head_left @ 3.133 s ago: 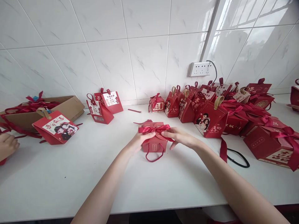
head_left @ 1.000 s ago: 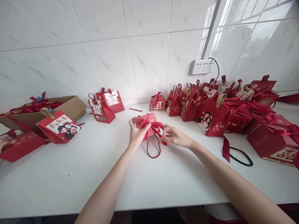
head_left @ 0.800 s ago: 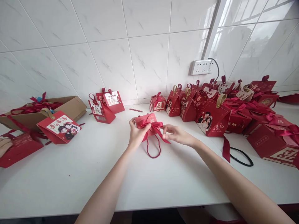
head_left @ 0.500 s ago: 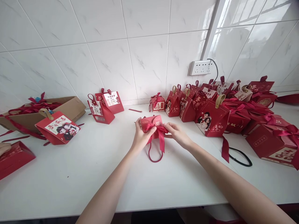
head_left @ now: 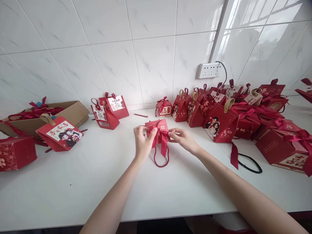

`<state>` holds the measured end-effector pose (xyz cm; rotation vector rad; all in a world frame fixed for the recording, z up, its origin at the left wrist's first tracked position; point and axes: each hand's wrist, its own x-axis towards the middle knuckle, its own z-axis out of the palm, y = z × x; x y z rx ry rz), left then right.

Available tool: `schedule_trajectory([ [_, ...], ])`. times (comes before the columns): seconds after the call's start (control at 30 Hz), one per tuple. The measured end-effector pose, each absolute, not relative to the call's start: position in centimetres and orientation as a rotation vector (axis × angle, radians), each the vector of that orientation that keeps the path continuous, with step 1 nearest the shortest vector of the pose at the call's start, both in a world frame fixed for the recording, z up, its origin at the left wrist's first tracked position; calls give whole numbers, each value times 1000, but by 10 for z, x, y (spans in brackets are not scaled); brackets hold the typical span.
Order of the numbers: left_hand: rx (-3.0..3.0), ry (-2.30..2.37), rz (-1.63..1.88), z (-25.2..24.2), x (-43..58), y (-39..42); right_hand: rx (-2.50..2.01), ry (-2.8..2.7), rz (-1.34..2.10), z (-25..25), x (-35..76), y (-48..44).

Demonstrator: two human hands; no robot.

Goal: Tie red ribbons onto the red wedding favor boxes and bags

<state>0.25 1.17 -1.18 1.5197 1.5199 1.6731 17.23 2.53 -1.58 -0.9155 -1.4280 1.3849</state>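
A small red gift box [head_left: 157, 124] with gold print lies on the white table in front of me. Tied around it is a glossy red ribbon [head_left: 164, 144], one tail hanging toward me. My left hand [head_left: 143, 140] is closed at the box's left side, its thumb pressing the ribbon near the knot; its other fingers are partly hidden behind the box. Thumb and forefinger of my right hand [head_left: 183, 139] pinch the ribbon at the right of the bow. A twisted red cord handle [head_left: 161, 166] loops out on the near side.
Many red gift boxes [head_left: 223, 125] crowd the right side. On the left are a cardboard box [head_left: 81, 112] of ribbons, a couple-print box [head_left: 64, 135] and a patterned red box [head_left: 21, 154]. A black loop [head_left: 251, 167] lies right; a power strip [head_left: 210, 71] is on the wall.
Both hands have shifted slightly left, and the ribbon's tail hangs differently. At the left edge, the red box has been turned and another person's hand has gone from view. A red box at far right has been raised.
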Motion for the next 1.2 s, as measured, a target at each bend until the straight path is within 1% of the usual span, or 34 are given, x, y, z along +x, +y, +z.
schedule_trajectory([
  [0.2, 1446, 1618, 1630, -2, -1, 12, -882, -1440, 1390, -16, 171, 23],
  [0.67, 1546, 1377, 1699, -20, 5, 13, -965, -1262, 1308, -11, 179, 30],
  [0.87, 1524, 1369, 1719, -25, 10, 12, -898, -1173, 1398, -13, 180, 32],
  [1.2, 1477, 1357, 1783, -31, 14, 13, -833, -1120, 1455, -18, 178, 34],
])
